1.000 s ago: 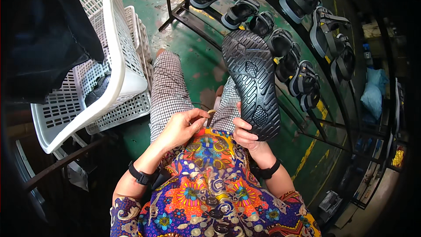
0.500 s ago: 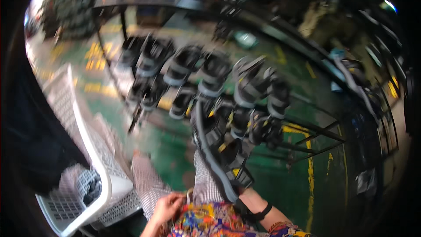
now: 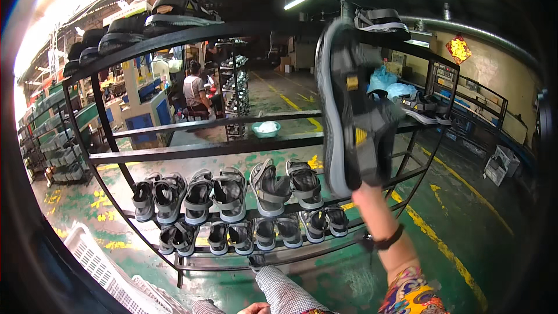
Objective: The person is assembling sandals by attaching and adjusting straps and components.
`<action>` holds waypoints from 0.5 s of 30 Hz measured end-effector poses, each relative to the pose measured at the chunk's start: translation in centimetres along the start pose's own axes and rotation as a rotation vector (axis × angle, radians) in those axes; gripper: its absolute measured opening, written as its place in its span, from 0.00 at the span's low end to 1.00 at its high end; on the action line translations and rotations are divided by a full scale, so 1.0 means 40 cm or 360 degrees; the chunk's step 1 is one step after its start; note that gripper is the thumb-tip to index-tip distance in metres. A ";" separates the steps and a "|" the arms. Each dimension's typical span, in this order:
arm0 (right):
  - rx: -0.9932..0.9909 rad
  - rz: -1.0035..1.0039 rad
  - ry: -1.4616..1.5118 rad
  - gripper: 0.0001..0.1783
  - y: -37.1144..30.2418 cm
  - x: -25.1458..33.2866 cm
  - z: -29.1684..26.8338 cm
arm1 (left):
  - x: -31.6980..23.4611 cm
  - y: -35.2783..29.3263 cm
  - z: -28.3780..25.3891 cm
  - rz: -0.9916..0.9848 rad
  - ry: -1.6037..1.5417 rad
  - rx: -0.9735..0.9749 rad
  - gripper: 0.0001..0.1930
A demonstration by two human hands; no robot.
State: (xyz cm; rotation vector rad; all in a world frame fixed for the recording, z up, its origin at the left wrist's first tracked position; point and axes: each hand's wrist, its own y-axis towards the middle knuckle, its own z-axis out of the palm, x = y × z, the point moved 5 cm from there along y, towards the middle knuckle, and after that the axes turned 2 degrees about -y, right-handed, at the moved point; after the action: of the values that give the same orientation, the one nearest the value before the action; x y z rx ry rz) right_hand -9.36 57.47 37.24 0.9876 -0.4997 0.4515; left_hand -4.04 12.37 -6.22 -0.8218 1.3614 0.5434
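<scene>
High before the black shoe rack (image 3: pixel 174 153), our right hand (image 3: pixel 367 193) grasps a grey-soled strap sandal (image 3: pixel 363 122); our left hand (image 3: pixel 254 309), cropped below, clenched or loose, we can't tell; turquoise basin (image 3: pixel 265 135) beyond, holding something white; perforated white basket (image 3: pixel 96 259), lower left.

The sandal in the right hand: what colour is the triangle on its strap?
The sandal has a yellow triangle; the head view shows it best.

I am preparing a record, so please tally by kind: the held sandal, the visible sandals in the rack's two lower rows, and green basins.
Held sandal: 1
Upper-row sandals: 6
Lower-row sandals: 8
Green basin: 1
Total: 16
</scene>
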 end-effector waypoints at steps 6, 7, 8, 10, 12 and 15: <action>-0.0260 0.0002 -0.0459 0.34 0.205 0.035 0.094 | -0.003 -0.029 -0.022 -0.0195 0.0091 0.0112 0.12; -0.0247 0.0030 -0.0670 0.33 0.258 0.084 0.120 | -0.017 -0.030 -0.025 -0.0190 0.0089 0.0111 0.12; -0.0397 0.0047 -0.0834 0.29 0.303 0.138 0.122 | -0.035 -0.034 -0.027 -0.0229 -0.0014 0.0100 0.13; -0.0561 0.0082 -0.0927 0.22 0.402 0.179 0.109 | -0.041 -0.041 -0.040 -0.0276 -0.0141 0.0052 0.13; -0.0607 0.0079 -0.0685 0.14 0.526 0.239 -0.003 | -0.044 -0.028 -0.086 -0.0059 0.0114 0.0117 0.14; -0.0599 0.0103 -0.0706 0.29 0.471 0.089 0.111 | -0.045 -0.129 -0.130 -0.0094 -0.0024 -0.0208 0.15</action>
State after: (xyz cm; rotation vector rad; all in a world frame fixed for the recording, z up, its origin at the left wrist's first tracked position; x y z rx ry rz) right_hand -18.11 63.09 53.96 0.7047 -0.9804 0.1802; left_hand -3.67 5.38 -3.49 -0.9590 1.2937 0.5958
